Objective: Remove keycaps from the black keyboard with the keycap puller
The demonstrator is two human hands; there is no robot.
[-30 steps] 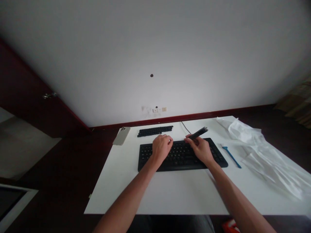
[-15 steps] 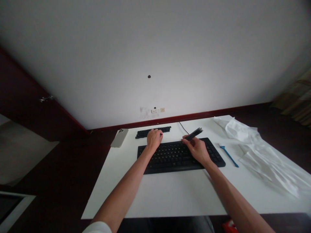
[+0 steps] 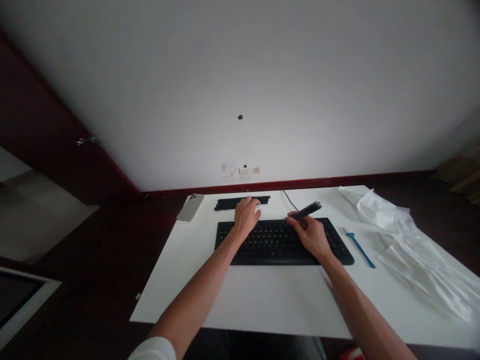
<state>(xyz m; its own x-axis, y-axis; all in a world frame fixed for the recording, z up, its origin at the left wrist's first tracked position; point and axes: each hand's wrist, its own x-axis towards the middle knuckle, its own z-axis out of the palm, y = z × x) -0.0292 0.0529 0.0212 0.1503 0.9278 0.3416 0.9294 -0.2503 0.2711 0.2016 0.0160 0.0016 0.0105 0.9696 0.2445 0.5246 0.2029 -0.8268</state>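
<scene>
While the right hand [image 3: 310,236] pinches a dark keycap strip [image 3: 306,210] between thumb and fingers, tilted above the black keyboard [image 3: 277,243], the left hand [image 3: 246,217], curled and apparently empty, sits at the keyboard's far edge, overlapping loose keycap rows [image 3: 227,204]; contact unclear. Smartphone [image 3: 190,207] lies left, blue pry tool [image 3: 360,250] right.

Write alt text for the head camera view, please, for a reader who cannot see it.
A person's right hand holds a dark bar above a black keyboard on a white table. The left hand reaches onto rows of black keycaps.
</scene>
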